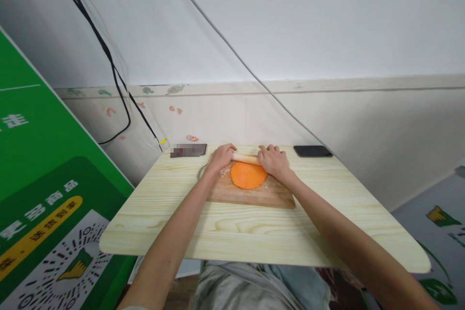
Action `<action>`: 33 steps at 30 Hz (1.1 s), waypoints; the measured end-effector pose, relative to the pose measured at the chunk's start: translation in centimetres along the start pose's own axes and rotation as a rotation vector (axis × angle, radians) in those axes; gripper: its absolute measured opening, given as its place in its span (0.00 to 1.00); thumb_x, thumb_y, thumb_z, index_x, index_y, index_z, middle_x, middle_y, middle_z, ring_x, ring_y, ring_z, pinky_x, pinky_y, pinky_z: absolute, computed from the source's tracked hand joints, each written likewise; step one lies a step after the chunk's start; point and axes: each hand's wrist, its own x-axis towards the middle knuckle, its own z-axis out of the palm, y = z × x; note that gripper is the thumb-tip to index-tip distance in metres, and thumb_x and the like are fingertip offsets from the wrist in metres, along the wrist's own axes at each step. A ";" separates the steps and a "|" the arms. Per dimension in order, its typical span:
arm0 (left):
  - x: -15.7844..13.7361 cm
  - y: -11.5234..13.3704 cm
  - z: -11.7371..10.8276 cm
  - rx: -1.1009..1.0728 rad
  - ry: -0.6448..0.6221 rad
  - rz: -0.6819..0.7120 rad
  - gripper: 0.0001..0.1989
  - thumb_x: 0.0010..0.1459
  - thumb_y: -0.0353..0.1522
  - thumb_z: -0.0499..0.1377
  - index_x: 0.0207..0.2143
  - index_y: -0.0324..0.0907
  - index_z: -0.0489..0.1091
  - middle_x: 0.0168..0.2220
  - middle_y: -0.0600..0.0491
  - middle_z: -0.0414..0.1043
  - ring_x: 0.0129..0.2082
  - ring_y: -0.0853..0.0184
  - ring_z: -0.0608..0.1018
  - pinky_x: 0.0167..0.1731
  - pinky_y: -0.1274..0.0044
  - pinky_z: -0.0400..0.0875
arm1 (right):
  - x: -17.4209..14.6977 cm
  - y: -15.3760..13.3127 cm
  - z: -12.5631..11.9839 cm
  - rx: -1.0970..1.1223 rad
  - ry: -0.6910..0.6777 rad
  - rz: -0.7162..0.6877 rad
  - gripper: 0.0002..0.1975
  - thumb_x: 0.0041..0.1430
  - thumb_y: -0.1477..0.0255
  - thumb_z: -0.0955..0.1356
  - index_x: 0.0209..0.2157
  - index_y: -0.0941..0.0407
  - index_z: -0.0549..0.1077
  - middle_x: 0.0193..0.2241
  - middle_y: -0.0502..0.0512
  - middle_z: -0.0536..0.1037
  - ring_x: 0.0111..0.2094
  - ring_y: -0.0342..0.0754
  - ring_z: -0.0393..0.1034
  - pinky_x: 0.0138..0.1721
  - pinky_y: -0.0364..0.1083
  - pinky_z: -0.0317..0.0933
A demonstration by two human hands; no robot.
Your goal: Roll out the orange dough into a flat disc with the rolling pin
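A flat, roundish sheet of orange dough (248, 176) lies on a wooden cutting board (250, 197). Across its far edge rests a pale wooden rolling pin (246, 158). My left hand (222, 156) is closed over the pin's left end, and my right hand (274, 160) grips the right end with its fingers curled over the top. Both ends of the pin are hidden under my hands. Whitish flour-like traces show on the board beside the dough.
The light wood table (240, 232) meets the wall at its far side. A dark phone (313, 151) lies at the back right, and a dark flat, partly blurred object (188, 150) at the back left. A green printed panel (54, 164) stands left; cables hang along the wall.
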 end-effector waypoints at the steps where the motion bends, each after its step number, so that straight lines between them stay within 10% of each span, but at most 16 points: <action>1: 0.0 -0.1 0.0 -0.002 -0.001 0.000 0.22 0.66 0.29 0.49 0.50 0.45 0.83 0.54 0.49 0.84 0.55 0.59 0.82 0.59 0.71 0.72 | -0.3 -0.2 0.0 0.004 0.014 0.010 0.27 0.78 0.67 0.52 0.66 0.57 0.70 0.59 0.71 0.75 0.60 0.64 0.68 0.56 0.59 0.64; 12: 0.0 -0.1 0.0 -0.021 -0.006 -0.002 0.22 0.65 0.28 0.50 0.49 0.45 0.83 0.52 0.49 0.85 0.54 0.59 0.82 0.57 0.71 0.73 | -2.1 -1.2 0.3 0.017 0.042 0.050 0.32 0.78 0.66 0.50 0.76 0.63 0.54 0.61 0.75 0.75 0.61 0.63 0.69 0.57 0.57 0.64; 33: 0.2 0.0 0.1 -0.008 0.007 -0.032 0.21 0.67 0.27 0.50 0.51 0.43 0.82 0.56 0.47 0.83 0.57 0.59 0.81 0.58 0.72 0.71 | 4.9 1.4 1.4 0.115 -0.045 0.032 0.25 0.75 0.68 0.54 0.65 0.59 0.69 0.62 0.73 0.73 0.63 0.67 0.66 0.60 0.65 0.62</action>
